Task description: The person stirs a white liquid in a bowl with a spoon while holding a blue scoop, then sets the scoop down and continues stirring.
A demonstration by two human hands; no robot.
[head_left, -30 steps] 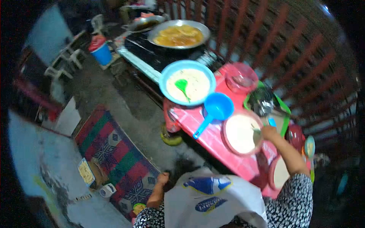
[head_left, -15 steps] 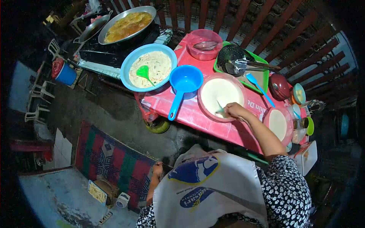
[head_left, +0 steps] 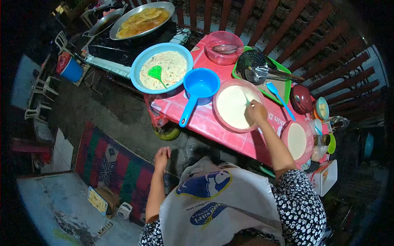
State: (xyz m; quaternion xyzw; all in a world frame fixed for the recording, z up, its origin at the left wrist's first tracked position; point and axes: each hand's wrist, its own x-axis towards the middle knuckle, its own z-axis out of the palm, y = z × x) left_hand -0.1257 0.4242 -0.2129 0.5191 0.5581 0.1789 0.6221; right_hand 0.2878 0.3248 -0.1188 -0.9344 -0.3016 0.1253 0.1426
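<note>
My right hand (head_left: 257, 112) is closed around a slim pale green utensil (head_left: 247, 99). The far end of the utensil is in a pink basin (head_left: 217, 117) of smooth, cream-coloured batter (head_left: 232, 106), so its shape is hidden. A blue long-handled dipper (head_left: 201, 84) sits on the table just left of that basin. Further left, a light blue basin (head_left: 135, 78) holds a thick mix with coloured bits, and a green ladle (head_left: 155, 72) rests in it. My left hand (head_left: 163, 156) hangs over the floor, away from the table, its fingers loosely bent and holding nothing visible.
A wide wok (head_left: 172, 14) with yellow food frying in oil stands on the stove, a darker wok (head_left: 104, 25) beside it. Behind are a pink bowl (head_left: 223, 57) with a strainer and a green tray (head_left: 283, 92) of utensils. Another pink basin (head_left: 305, 149) stands right.
My right hand has moved up and slightly right, carrying the utensil through the batter away from the basin's near side. My left hand has risen and shifted slightly left. The camera view has turned slightly.
</note>
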